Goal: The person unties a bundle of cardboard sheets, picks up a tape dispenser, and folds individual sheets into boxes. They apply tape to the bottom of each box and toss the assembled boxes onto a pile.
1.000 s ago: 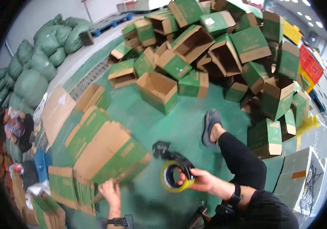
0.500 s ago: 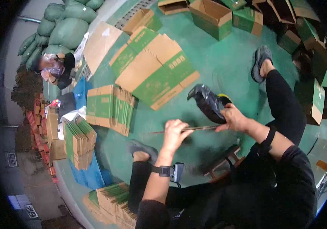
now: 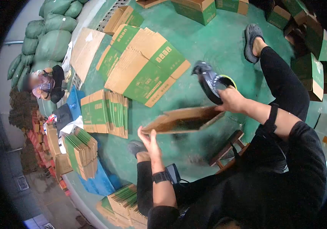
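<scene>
A cardboard carton (image 3: pixel 205 119), partly unfolded so that its brown inside shows, hangs between my two hands above the green floor. My left hand (image 3: pixel 150 144) grips its left end, thumb on one side and fingers on the other. In my right hand (image 3: pixel 232 100) is a black tape dispenser (image 3: pixel 209 82) with a yellow ring at its side. The fingers of that hand also meet the carton's right end. Flat green-and-brown cartons (image 3: pixel 148 70) lie fanned in a pile beyond my hands.
Folded cartons (image 3: pixel 106 114) stand in a row at left, with another bundle (image 3: pixel 81 147) nearer. Opened boxes (image 3: pixel 196 9) sit at the far side and right. A wooden stool (image 3: pixel 228 150) is by my legs. Another person (image 3: pixel 49 84) sits near green sacks (image 3: pixel 52 44).
The carton has gone from nearly flat to opened out. My left hand has moved left and down along with its end. The tape dispenser has tilted slightly in my right hand.
</scene>
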A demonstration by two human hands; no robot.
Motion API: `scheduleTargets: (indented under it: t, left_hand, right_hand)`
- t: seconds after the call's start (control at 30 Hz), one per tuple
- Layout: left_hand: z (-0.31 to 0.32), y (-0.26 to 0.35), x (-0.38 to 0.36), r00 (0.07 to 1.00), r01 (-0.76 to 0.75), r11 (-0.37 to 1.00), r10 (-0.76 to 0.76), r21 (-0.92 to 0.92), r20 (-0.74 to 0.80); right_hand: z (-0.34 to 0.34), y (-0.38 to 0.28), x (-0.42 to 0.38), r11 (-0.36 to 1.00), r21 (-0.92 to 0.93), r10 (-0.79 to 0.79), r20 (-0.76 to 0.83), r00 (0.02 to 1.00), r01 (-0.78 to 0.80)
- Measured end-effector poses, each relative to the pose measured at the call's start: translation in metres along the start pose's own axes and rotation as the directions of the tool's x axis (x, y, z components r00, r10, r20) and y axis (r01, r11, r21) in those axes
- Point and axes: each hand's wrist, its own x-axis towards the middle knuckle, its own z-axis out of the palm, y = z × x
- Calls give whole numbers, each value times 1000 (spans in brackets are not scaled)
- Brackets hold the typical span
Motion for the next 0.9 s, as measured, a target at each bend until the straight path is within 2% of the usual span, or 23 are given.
scheduleTargets:
  t: [0.07,0.13,0.2,0.23,0.27,0.33,0.37,0.4,0.43,0.47,0.5,0.53,0.57,0.6,0.63,0.67,0.73,0.77,0.8,0.83,0.87,0.9]
  left_hand:
    - [8,6,-13,989,-63,985,40,163,139]
    - [30,33,-23,994,-35,978,13,204,108]
    - [34,54,-12,988,114,841,-150,529,26]
    - [21,34,11,986,74,748,-153,659,63]
    - [19,23,28,987,78,748,-153,659,56]
    - [23,8,57,923,116,427,-380,897,62]
    - [30,-6,58,923,115,425,-381,898,62]
    - [44,-22,48,970,-55,244,-218,968,110]
    - [52,-35,41,980,-186,30,-63,982,188]
    - [65,-20,39,981,-182,34,-67,983,184]
    - [89,10,38,904,-237,-9,-369,971,217]
    - [103,27,37,740,-299,-37,-639,954,207]
    - [93,12,34,615,-148,364,-694,920,374]
    - [86,6,28,506,69,677,-657,733,559]
    - [82,-4,20,542,-223,738,-449,637,711]
    - [115,46,-1,633,-401,564,-399,722,664]
    - [138,50,-1,541,-238,231,-775,943,327]
    - [137,23,9,521,-327,189,-781,926,343]
    - [134,-4,15,495,-408,144,-795,902,351]
    - [147,-2,10,624,-238,-142,-780,961,39]
    - [154,1,11,628,-120,-148,-777,982,-40]
    - [158,1,11,635,-104,-170,-769,980,-66]
  right_hand:
    - [2,-3,14,974,-82,-221,-143,965,211]
    - [0,-24,26,967,35,-231,-309,923,254]
    - [-7,-40,43,941,9,-282,-536,796,339]
    - [-1,-40,53,919,-14,-330,-574,750,393]
    - [6,-40,65,894,-48,-378,-615,692,446]
    - [18,-48,73,895,-9,-353,-625,697,445]
    - [20,-49,74,876,2,-353,-679,643,483]
    - [24,-53,75,876,7,-352,-674,649,482]
    - [28,-60,77,866,-81,-408,-686,603,493]
    - [34,-67,79,851,-171,-461,-695,552,496]
    - [55,-71,87,840,-267,-513,-677,529,473]
    - [73,-72,94,819,-356,-562,-653,507,449]
    - [58,-71,86,703,-433,-672,-662,330,563]
    - [61,-71,91,659,-473,-697,-677,237,585]
    - [65,-68,94,670,-459,-704,-643,301,584]
    - [72,-70,94,678,-435,-708,-604,367,592]
    - [53,-73,92,707,-344,-676,-586,447,618]
    - [37,-79,95,713,-298,-651,-617,442,634]
    - [29,-81,100,777,-260,-569,-679,464,573]
    - [4,-88,101,885,-191,-453,-567,688,425]
    - [-9,-80,115,889,-77,-418,-539,731,452]
    - [-7,-70,127,893,-86,-411,-559,721,442]
